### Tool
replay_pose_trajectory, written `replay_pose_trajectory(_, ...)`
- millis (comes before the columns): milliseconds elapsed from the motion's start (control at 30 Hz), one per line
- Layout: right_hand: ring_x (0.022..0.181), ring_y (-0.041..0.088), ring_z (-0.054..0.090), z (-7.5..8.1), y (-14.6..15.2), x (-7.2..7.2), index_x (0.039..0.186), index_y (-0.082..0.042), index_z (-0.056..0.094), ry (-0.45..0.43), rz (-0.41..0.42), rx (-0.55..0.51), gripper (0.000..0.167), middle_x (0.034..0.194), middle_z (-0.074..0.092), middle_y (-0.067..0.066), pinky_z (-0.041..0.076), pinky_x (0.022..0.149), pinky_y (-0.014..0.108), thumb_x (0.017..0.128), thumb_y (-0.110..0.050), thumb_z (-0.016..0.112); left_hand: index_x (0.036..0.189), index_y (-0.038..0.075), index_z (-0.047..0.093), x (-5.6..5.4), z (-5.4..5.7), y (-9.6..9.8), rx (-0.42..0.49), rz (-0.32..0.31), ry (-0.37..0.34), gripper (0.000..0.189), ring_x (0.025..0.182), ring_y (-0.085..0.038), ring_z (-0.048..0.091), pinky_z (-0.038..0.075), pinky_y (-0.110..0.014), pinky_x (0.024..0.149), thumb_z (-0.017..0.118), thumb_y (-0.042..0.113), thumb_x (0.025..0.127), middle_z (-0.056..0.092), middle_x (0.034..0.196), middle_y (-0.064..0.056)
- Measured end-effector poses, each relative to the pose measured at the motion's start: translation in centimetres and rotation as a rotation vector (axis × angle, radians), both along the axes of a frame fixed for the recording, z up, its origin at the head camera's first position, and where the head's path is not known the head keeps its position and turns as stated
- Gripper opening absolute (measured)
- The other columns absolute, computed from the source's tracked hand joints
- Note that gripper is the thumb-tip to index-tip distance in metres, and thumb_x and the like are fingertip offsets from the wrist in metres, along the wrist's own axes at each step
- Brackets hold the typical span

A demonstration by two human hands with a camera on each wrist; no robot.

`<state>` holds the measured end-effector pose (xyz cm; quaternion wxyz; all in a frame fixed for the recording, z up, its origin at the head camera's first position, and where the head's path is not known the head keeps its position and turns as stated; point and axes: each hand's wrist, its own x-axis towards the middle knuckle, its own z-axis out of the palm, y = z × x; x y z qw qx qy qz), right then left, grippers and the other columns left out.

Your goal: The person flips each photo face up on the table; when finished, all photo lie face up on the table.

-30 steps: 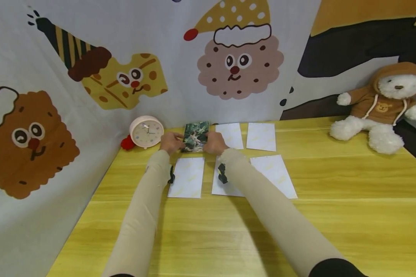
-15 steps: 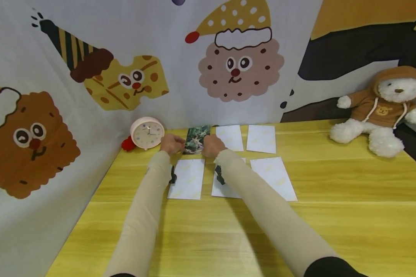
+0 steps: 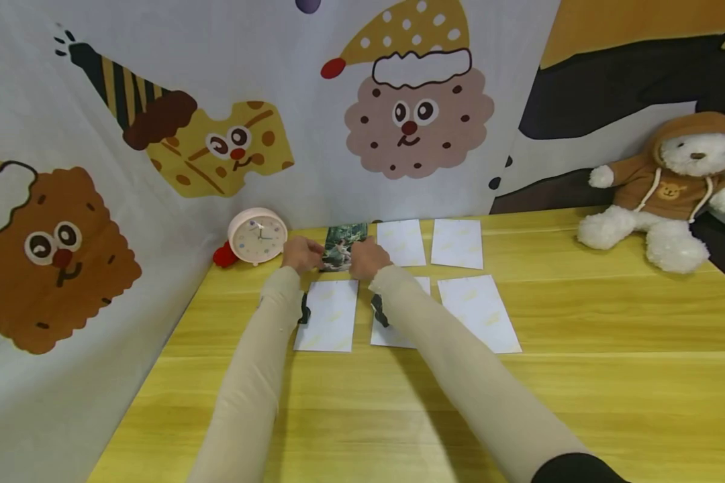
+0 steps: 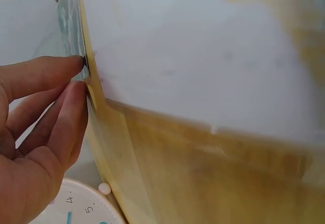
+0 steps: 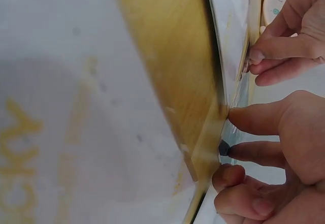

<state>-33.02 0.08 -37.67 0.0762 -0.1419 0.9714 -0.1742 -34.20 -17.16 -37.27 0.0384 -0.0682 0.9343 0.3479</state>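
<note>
A dark green picture card (image 3: 342,245), showing a pale figure among foliage, lies flat at the back of the table close to the wall. My left hand (image 3: 302,255) pinches its lower left edge; in the left wrist view that thumb and forefinger meet at the card's thin edge. At the lower right corner my right hand (image 3: 370,259) holds the card and covers that corner. Seen from the right wrist, the right hand (image 5: 279,158) has its thumb on the edge, and a small dark thing (image 5: 224,148) shows at another fingertip.
White sheets with faint yellow print surround the card: one in front (image 3: 328,316), several others to the right. A pink alarm clock (image 3: 258,236) stands left of my left hand, with a red thing (image 3: 224,255) behind it. A teddy bear (image 3: 670,194) sits at far right.
The right hand has slid slightly left over the card's lower right corner. The left hand stays at the left edge. The head view has shifted a little.
</note>
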Motion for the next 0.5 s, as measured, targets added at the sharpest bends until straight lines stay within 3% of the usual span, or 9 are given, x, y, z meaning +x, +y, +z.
replay_pose_trajectory(100, 0.078, 0.024, 0.057, 0.0, 0.2, 0.0, 0.08, -0.007, 0.069, -0.001, -0.002, -0.001, 0.02, 0.128, 0.059, 0.023, 0.044, 0.055, 0.033, 0.096, -0.014, 0.061, 0.119, 0.004, 0.073, -0.1, 0.0, 0.2, -0.013, -0.004, -0.002, 0.038, 0.117, -0.032, 0.064, 0.053, -0.042, 0.101, 0.075, -0.001, 0.082, 0.071, 0.124, -0.015)
replay_pose_trajectory(167, 0.083, 0.026, 0.06, 0.0, 0.3, -0.1, 0.088, -0.005, 0.07, -0.012, -0.004, -0.015, 0.018, 0.13, 0.057, 0.023, 0.047, 0.06, 0.035, 0.097, -0.017, 0.06, 0.12, 0.004, 0.072, -0.2, 0.1, 0.4, -0.048, -0.014, -0.007, 0.036, 0.119, -0.033, 0.062, 0.051, -0.043, 0.104, 0.075, 0.002, 0.084, 0.071, 0.125, -0.015)
replay_pose_trajectory(267, 0.101, 0.032, 0.063, 0.3, 0.6, -0.3, 0.115, 0.0, 0.066, -0.017, 0.003, -0.057, 0.031, 0.137, 0.052, 0.025, 0.054, 0.076, 0.04, 0.1, -0.026, 0.058, 0.122, 0.005, 0.071, -0.4, 0.6, 0.7, -0.146, -0.054, 0.005, 0.032, 0.124, -0.034, 0.059, 0.044, -0.045, 0.112, 0.068, 0.013, 0.092, 0.069, 0.13, -0.015)
replay_pose_trajectory(367, 0.12, 0.036, 0.06, 1.1, 1.2, -0.4, 0.14, 0.002, 0.052, -0.014, 0.045, -0.109, 0.051, 0.145, 0.05, 0.025, 0.054, 0.096, 0.045, 0.102, -0.033, 0.055, 0.122, 0.006, 0.072, -0.1, 1.5, 1.2, -0.215, -0.075, 0.055, 0.035, 0.125, -0.034, 0.059, 0.042, -0.046, 0.113, 0.061, 0.025, 0.095, 0.069, 0.131, -0.014)
replay_pose_trajectory(500, 0.127, 0.035, 0.059, 2.7, 2.7, -0.5, 0.145, 0.002, 0.049, -0.019, 0.115, -0.167, 0.055, 0.146, 0.055, 0.021, 0.05, 0.107, 0.047, 0.103, -0.032, 0.056, 0.115, 0.005, 0.074, 0.6, 2.8, 2.3, -0.124, -0.081, 0.122, 0.034, 0.113, -0.032, 0.064, 0.05, -0.046, 0.1, 0.058, 0.026, 0.095, 0.072, 0.123, -0.015)
